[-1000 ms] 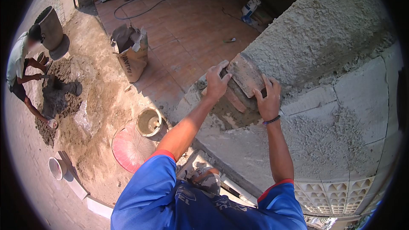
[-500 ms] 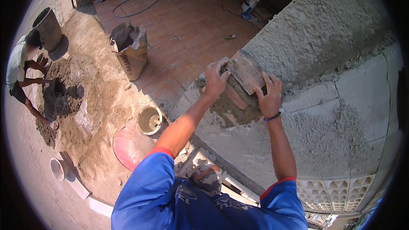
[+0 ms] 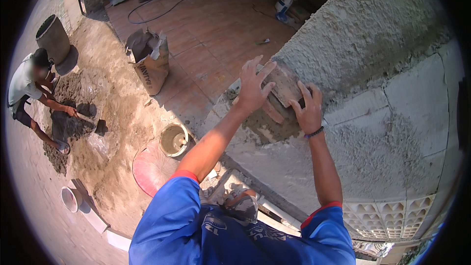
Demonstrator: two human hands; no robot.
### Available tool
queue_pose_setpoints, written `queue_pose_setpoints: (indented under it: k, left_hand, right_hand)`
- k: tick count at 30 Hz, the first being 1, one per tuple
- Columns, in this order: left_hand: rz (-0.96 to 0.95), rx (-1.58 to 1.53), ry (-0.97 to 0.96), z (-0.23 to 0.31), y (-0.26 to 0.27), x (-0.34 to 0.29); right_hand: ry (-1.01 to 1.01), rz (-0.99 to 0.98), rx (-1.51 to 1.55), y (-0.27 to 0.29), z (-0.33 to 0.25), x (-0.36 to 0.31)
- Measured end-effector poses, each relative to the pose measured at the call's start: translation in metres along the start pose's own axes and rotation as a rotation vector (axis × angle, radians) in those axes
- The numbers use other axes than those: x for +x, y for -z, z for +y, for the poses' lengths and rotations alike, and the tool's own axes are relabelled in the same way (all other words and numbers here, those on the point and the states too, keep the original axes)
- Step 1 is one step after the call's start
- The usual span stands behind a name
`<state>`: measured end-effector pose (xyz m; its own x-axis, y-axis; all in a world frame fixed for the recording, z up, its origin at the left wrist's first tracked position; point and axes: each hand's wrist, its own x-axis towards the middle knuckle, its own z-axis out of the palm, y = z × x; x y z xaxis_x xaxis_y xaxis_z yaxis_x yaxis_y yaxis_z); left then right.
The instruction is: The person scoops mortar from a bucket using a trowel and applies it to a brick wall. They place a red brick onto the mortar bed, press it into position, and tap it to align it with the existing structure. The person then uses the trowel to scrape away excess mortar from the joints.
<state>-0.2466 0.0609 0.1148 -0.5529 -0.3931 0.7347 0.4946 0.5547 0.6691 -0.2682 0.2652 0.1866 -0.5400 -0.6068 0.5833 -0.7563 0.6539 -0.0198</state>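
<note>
A flat reddish-brown brick (image 3: pixel 280 84), smeared with mortar, lies on top of the low wall's corner. Beside its near left edge is a narrower brick piece (image 3: pixel 273 111), set in wet grey mortar (image 3: pixel 274 130). My left hand (image 3: pixel 252 88) is at the brick's left edge, open, with the fingers spread and stretched out. At the right end, my right hand (image 3: pixel 309 110) holds the brick's edge between thumb and bent fingers. The undersides of both bricks are hidden.
Rough plastered wall (image 3: pixel 358 34) rises at right. Left of me stand a bucket (image 3: pixel 173 139), a reddish conical hat (image 3: pixel 152 169) and a torn paper sack (image 3: pixel 149 64). Farther left, a co-worker (image 3: pixel 29 83) works a mortar heap (image 3: pixel 73 118) with a hoe-like tool (image 3: pixel 100 126).
My left hand has loosened from the brick and its fingers have spread. My right hand stays at the brick's right end. The co-worker has straightened somewhat, and the tool has swung right.
</note>
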Motion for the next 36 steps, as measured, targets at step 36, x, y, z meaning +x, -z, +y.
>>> queue_pose_setpoints:
  k: [36]
  left_hand:
    - [-0.314,0.228,-0.709,-0.003,-0.021,0.055]
  right_hand:
    - [-0.571,-1.12,0.552,-0.345,-0.125,-0.439]
